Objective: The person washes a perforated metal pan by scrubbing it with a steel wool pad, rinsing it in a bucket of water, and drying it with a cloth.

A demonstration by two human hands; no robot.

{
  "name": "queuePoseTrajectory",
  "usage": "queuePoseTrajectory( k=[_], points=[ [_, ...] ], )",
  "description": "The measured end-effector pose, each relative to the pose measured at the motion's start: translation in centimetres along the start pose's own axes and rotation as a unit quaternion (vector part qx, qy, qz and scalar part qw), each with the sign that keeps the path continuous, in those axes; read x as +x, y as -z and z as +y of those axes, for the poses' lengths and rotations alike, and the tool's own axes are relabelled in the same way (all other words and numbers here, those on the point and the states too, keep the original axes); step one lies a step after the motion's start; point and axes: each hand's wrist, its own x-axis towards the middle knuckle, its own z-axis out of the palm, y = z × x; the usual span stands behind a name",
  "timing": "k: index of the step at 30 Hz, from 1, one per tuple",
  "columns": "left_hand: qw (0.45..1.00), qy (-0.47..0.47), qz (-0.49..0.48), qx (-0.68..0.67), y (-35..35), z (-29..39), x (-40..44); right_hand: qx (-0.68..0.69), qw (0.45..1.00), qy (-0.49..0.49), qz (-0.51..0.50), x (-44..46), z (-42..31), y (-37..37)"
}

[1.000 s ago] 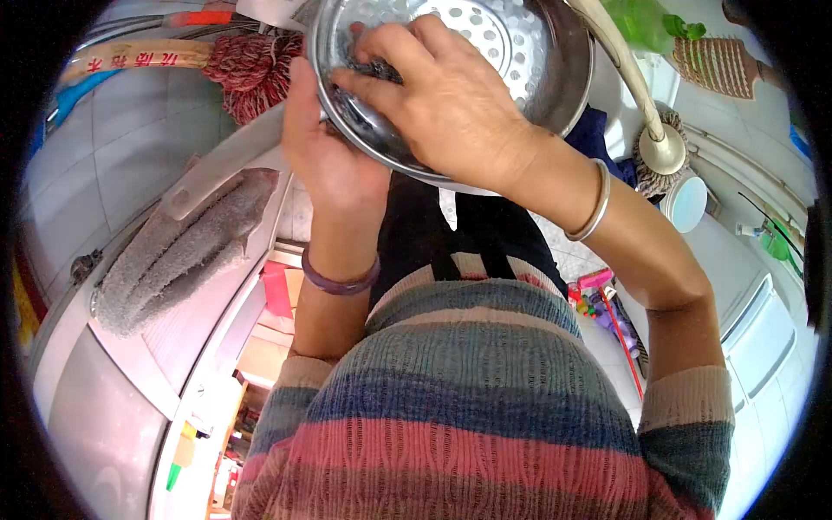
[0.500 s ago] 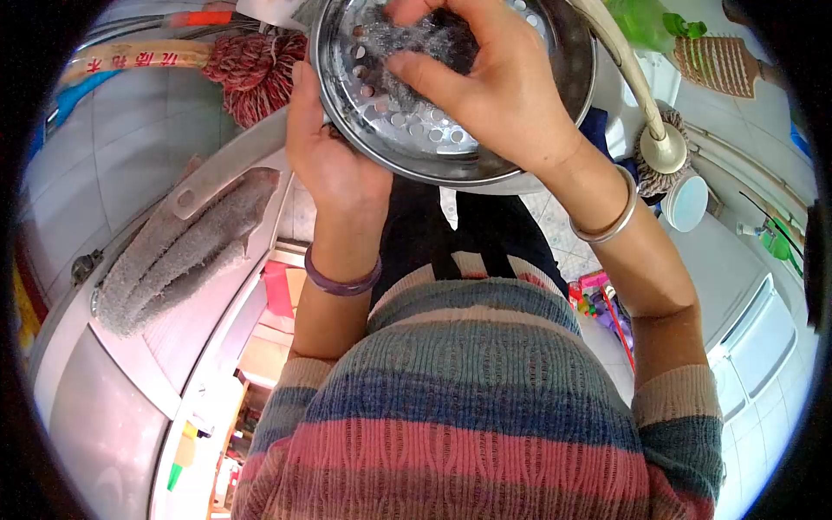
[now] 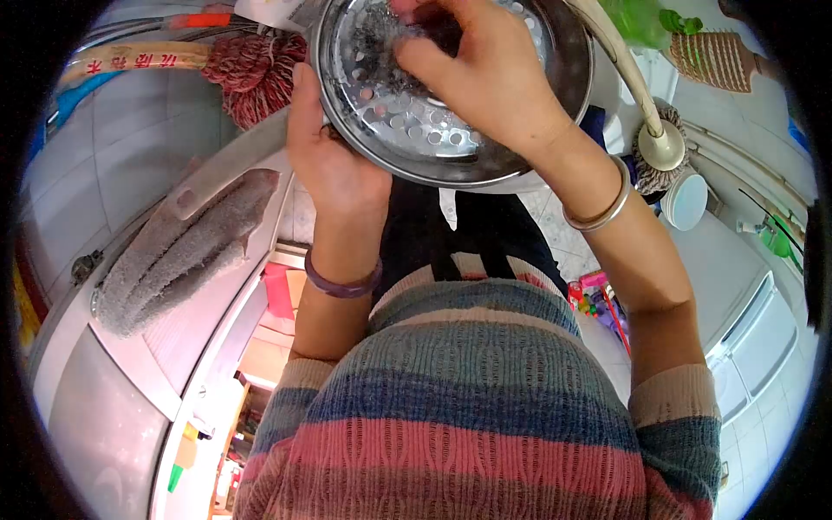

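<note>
A round stainless steel steamer tray [image 3: 433, 178] with punched holes is tilted at the top of the head view. My left hand [image 3: 338, 160] grips its rim from the left side, thumb up along the edge and the other fingers hidden beneath. Over the tray, my right hand [image 3: 490, 82] has its fingers curled round a grey, stringy steel wool scrubber [image 3: 379, 39], which presses on the perforated surface. Part of the scrubber is hidden behind the fingers.
A red mop head [image 3: 251, 82] hangs at the upper left, above a door with a grey fuzzy cover [image 3: 186, 243]. On the right are a pale pipe [image 3: 628, 69], another mop head [image 3: 663, 156], a white bucket [image 3: 687, 204] and a brown comb-like brush [image 3: 715, 62].
My right hand has shifted slightly left and up across the tray with the scrubber. My left hand keeps its hold on the rim, almost unmoved.
</note>
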Motion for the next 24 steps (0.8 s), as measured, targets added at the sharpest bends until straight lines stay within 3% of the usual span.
queuePoseTrajectory(
  k=[2, 3, 5, 8, 9, 14, 19, 22, 24],
  points=[
    [0.999, -0.025, 0.026, 0.021, -0.3, -0.2, 0.2, 0.179, 0.973, -0.144, -0.008, -0.2, -0.9, -0.8],
    [0.998, -0.031, 0.035, 0.033, -0.4, -0.3, 0.2, 0.158, 0.979, -0.125, -0.038, -0.4, -2.0, 0.1],
    [0.998, -0.034, 0.035, 0.026, -0.2, -0.4, 0.2, -0.104, 0.991, 0.08, 0.004, 0.0, -2.1, 0.4],
    [0.998, -0.039, 0.055, 0.021, 0.0, -0.8, 0.1, -0.244, 0.941, 0.233, 0.028, -0.9, 0.1, -0.2],
    [0.999, -0.031, 0.016, -0.009, 0.4, -0.7, 0.3, -0.253, 0.94, 0.228, 0.024, -1.5, 0.2, -0.5],
    [0.998, -0.042, 0.036, 0.042, 0.6, -0.7, 0.3, -0.266, 0.952, 0.153, 0.004, -2.4, 0.0, -0.3],
    [0.999, -0.029, 0.041, 0.016, 0.5, -0.6, 0.2, -0.03, 0.996, -0.029, -0.075, -1.2, -0.3, 0.1],
    [1.0, -0.029, -0.001, 0.012, 0.3, -0.5, 0.1, -0.022, 0.992, 0.117, 0.045, -1.1, 0.3, -1.2],
    [0.999, -0.018, -0.045, 0.021, 1.0, -0.4, 0.1, -0.091, 0.992, 0.084, 0.029, -1.2, 0.8, -1.6]
  ],
)
